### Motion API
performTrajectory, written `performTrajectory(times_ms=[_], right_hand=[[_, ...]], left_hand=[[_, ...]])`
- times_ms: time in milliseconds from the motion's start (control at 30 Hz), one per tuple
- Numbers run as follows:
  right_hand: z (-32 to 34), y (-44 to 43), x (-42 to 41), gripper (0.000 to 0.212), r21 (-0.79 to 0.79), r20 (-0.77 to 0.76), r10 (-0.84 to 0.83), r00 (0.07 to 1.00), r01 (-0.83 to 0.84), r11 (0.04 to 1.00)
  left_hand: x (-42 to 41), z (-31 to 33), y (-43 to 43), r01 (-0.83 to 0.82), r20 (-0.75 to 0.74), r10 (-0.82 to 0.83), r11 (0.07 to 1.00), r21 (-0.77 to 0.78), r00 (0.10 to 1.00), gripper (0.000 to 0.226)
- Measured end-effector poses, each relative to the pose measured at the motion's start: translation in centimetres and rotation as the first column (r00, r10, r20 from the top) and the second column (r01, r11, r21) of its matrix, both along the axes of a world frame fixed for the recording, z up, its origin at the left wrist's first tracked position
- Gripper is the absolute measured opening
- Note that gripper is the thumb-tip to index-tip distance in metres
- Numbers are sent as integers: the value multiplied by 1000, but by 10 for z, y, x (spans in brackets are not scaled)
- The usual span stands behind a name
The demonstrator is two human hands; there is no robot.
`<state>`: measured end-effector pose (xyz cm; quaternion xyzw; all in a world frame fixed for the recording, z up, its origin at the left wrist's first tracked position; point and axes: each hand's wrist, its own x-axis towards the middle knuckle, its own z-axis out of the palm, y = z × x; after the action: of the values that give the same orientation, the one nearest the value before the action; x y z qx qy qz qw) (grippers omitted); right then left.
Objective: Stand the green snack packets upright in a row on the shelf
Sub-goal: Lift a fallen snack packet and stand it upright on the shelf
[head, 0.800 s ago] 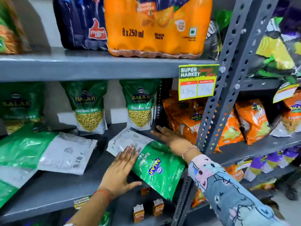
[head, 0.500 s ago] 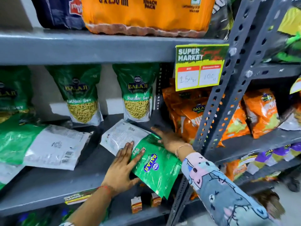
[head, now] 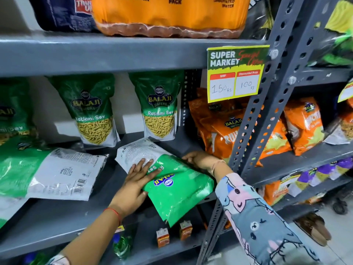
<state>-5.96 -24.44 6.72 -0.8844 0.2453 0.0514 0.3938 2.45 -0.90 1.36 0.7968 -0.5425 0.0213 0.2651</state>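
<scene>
A green and white snack packet (head: 177, 186) lies flat on the grey shelf (head: 57, 217), its green end hanging over the front edge. My left hand (head: 137, 178) presses on its left side, thumb under the edge. My right hand (head: 200, 159) grips its far right edge. Two green packets (head: 91, 109) (head: 159, 108) stand upright against the back wall, with part of a third (head: 13, 111) at the far left. Another packet (head: 47, 173) lies flat on its face at the left.
A perforated grey upright post (head: 254, 134) stands just right of my right arm. Orange snack bags (head: 227, 129) fill the neighbouring bay. A yellow price card (head: 236, 73) hangs from the upper shelf. Small juice cartons (head: 162, 237) sit on the shelf below.
My hands have closed in on the flat packet: the left slid onto its side, the right moved to its far edge. The packet has shifted slightly toward me.
</scene>
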Motion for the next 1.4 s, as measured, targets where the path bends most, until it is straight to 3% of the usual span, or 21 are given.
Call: performTrajectory(times_ms=[67, 167, 267, 333, 400, 433, 533, 667, 767, 800, 867, 933, 1067, 1267, 1400], right_hand=[[1, -2, 3, 31, 211, 32, -130, 991, 120, 970], [5, -7, 5, 20, 489, 35, -323, 946, 265, 831], [17, -6, -2, 32, 664, 78, -390, 918, 244, 707], [20, -5, -3, 37, 782, 142, -418, 897, 157, 603], [13, -1, 4, 38, 842, 187, -474, 861, 107, 528], [5, -2, 8, 43, 837, 204, -485, 851, 106, 537], [-5, 5, 14, 62, 627, 307, -284, 909, 31, 778], [-14, 7, 22, 70, 532, 326, -114, 938, -83, 843], [-22, 9, 25, 70, 537, 317, -118, 941, -76, 840], [-27, 8, 26, 72, 536, 315, -119, 942, -73, 841], [-40, 9, 28, 74, 537, 309, -125, 943, -64, 841], [-51, 7, 30, 68, 538, 329, -136, 934, -67, 840], [-54, -1, 33, 47, 500, 355, -200, 913, -4, 866], [-54, -11, 35, 40, 441, 393, -285, 874, 93, 893], [-54, -4, 25, 37, 439, 387, -313, 867, 125, 890]], left_hand=[[5, 13, 0, -5, -76, -2, 997, -82, 997, 82], [11, 36, -3, -23, -244, -33, 975, -223, 969, 72], [18, 56, -8, -93, -499, -93, 938, -335, 861, 56], [24, 68, -12, -230, -652, -105, 884, -408, 751, 48], [31, 82, -19, -334, -720, -105, 834, -440, 686, 29], [33, 89, -23, -350, -736, -119, 822, -450, 666, 29], [39, 99, -38, -407, -821, -214, 785, -467, 529, 32], [51, 90, -52, -418, -865, -293, 782, -463, 408, 26], [60, 63, -50, -402, -847, -266, 788, -466, 461, 16], [58, 54, -47, -378, -846, -216, 821, -428, 488, 25], [54, 33, -40, -337, -861, -100, 893, -299, 499, 77], [55, 13, -39, -314, -864, -21, 927, -206, 504, 109], [60, -2, -50, -357, -840, 90, 925, -128, 535, 90], [63, -21, -64, -448, -808, 209, 891, -74, 551, 99], [48, -14, -60, -497, -818, 247, 866, -55, 520, 89]])
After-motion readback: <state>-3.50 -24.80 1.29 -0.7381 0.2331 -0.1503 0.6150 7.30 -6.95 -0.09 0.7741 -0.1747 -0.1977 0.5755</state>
